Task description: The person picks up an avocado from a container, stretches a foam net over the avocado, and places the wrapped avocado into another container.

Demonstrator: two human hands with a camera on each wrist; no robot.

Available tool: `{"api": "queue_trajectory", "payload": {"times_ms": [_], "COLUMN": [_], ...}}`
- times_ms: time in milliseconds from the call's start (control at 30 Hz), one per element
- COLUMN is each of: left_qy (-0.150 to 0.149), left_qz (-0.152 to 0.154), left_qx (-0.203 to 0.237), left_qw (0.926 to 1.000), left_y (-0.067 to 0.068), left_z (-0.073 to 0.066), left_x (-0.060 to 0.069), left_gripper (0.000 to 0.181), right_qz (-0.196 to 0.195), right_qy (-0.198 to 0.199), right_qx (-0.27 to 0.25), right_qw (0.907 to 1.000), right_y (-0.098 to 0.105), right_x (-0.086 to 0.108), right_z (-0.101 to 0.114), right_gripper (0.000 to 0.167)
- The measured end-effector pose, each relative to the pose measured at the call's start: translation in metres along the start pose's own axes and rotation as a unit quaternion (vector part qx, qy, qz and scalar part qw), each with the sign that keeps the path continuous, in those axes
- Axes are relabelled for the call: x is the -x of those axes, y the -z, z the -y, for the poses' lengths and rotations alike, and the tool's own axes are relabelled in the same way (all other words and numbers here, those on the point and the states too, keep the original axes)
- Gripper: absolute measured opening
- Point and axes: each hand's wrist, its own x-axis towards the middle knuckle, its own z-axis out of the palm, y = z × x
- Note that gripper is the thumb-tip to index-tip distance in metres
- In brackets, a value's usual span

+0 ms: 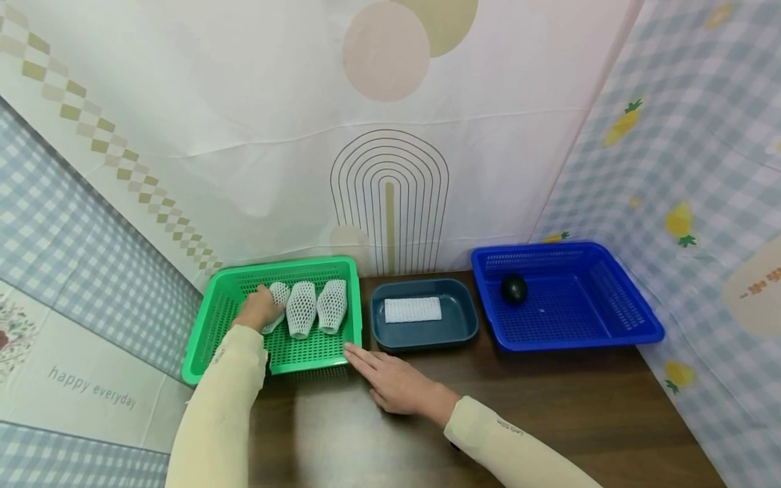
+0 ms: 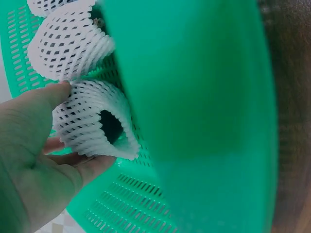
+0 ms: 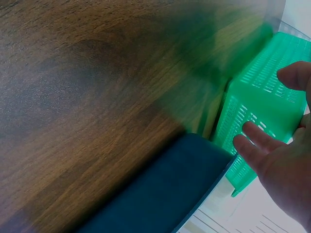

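Observation:
In the green basket, three white foam net sleeves stand side by side, each bulging. My left hand holds the leftmost foam-netted fruit, thumb on one side and fingers on the other. Something dark shows through that sleeve's open end. Beside it are the middle netted fruit and the right netted fruit. My right hand is at the basket's front right corner, fingers extended and holding nothing; fingertips appear to touch the rim. A dark, egg-shaped fruit, like an avocado, lies in the blue basket.
Between the two baskets stands a dark teal tray with a flat white foam net sleeve lying in it. All three containers are on a brown wooden table. Patterned cloth hangs behind and at both sides.

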Motion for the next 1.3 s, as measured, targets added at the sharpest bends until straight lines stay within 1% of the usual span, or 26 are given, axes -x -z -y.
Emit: {"api": "queue_trajectory", "payload": {"times_ms": [233,333,500,600,700,767,833,933,1067,1200,1300], "left_qy": [0.010,0.012,0.004,-0.009,-0.031,-0.049,-0.065,-0.085,-0.113,-0.149,-0.176], "left_qz": [0.006,0.011,0.015,0.003,-0.030,-0.058,-0.086,-0.126,-0.177,-0.221,-0.250], "left_qx": [-0.007,-0.002,0.008,0.012,0.010,0.001,-0.010,-0.027,-0.046,-0.055,-0.056], "left_qw": [0.9999,0.9999,0.9999,0.9999,0.9990,0.9971,0.9942,0.9881,0.9765,0.9623,0.9504], "left_y": [-0.001,0.000,0.004,0.008,0.011,0.012,0.012,0.012,0.009,0.005,0.000], "left_z": [-0.001,0.000,0.005,0.007,0.005,0.001,-0.004,-0.013,-0.024,-0.035,-0.045], "left_x": [0.004,0.007,0.015,0.019,0.022,0.025,0.029,0.039,0.054,0.069,0.079], "left_gripper": [0.086,0.086,0.089,0.089,0.088,0.086,0.084,0.081,0.077,0.077,0.076], "right_qz": [-0.006,-0.004,-0.002,-0.003,-0.003,-0.003,-0.002,-0.001,-0.011,-0.034,-0.039], "right_qy": [0.000,0.001,0.005,0.007,0.003,-0.002,-0.011,-0.022,-0.025,-0.028,-0.040], "right_qx": [0.003,0.003,0.002,-0.004,-0.004,0.004,0.011,0.021,0.039,0.067,0.080], "right_qw": [1.0000,1.0000,1.0000,1.0000,1.0000,1.0000,0.9999,0.9995,0.9988,0.9968,0.9952], "right_y": [-0.003,-0.004,-0.006,-0.006,-0.004,-0.003,0.000,0.007,0.021,0.033,0.041], "right_x": [0.001,0.001,0.001,0.000,0.001,0.002,0.003,0.007,0.015,0.026,0.035], "right_z": [-0.002,-0.003,-0.003,-0.003,-0.003,-0.003,-0.003,-0.003,-0.004,-0.009,-0.015], "right_gripper": [0.083,0.086,0.089,0.087,0.086,0.086,0.087,0.089,0.087,0.083,0.082]}}
